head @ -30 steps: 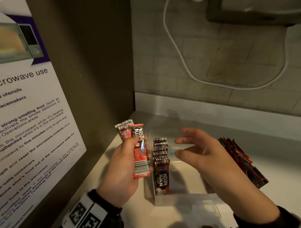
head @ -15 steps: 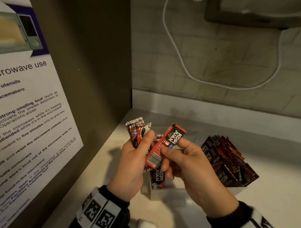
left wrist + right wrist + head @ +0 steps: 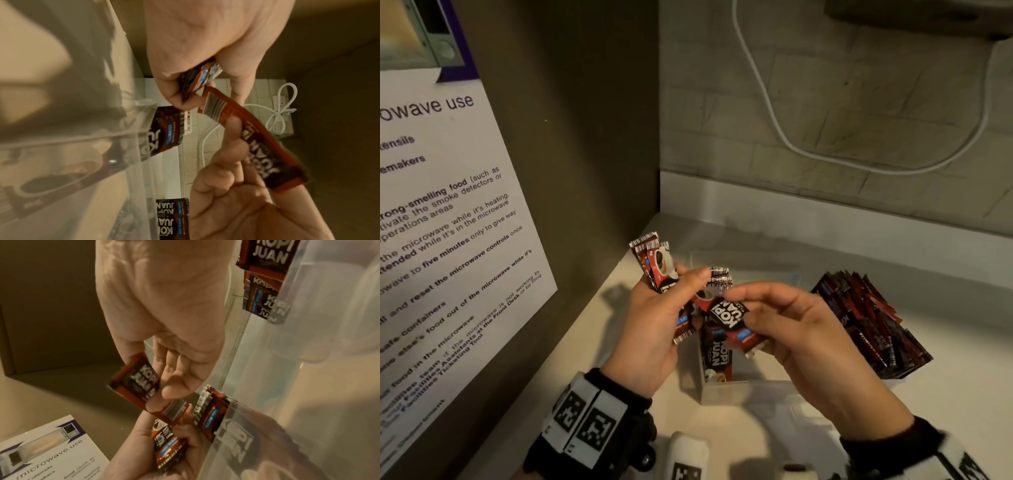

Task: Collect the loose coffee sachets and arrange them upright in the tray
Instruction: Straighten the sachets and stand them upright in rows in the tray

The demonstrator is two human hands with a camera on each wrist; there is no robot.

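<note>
My left hand (image 3: 688, 301) grips a small bundle of red-and-black coffee sachets (image 3: 657, 267) just left of the clear tray (image 3: 750, 390). Right beside it, my right hand (image 3: 736, 308) pinches a single sachet (image 3: 729, 317) between thumb and fingers, tilted above the tray's left side. Several sachets (image 3: 717, 356) stand upright in a row along that side. The left wrist view shows the single sachet (image 3: 257, 138) slanting next to the held bundle (image 3: 203, 76). In the right wrist view the pinched sachet (image 3: 137, 381) hangs over the bundle (image 3: 166, 443).
A heap of loose sachets (image 3: 869, 325) lies right of the tray. A brown side panel (image 3: 585, 137) with a microwave notice (image 3: 448, 222) closes off the left. A white cable (image 3: 774, 113) hangs on the tiled back wall. A white object (image 3: 688, 455) sits at the near edge.
A second ago my right hand hovered open over the tray. It has since taken one sachet from the left hand's bundle, turned it, and lowered it toward the tray.
</note>
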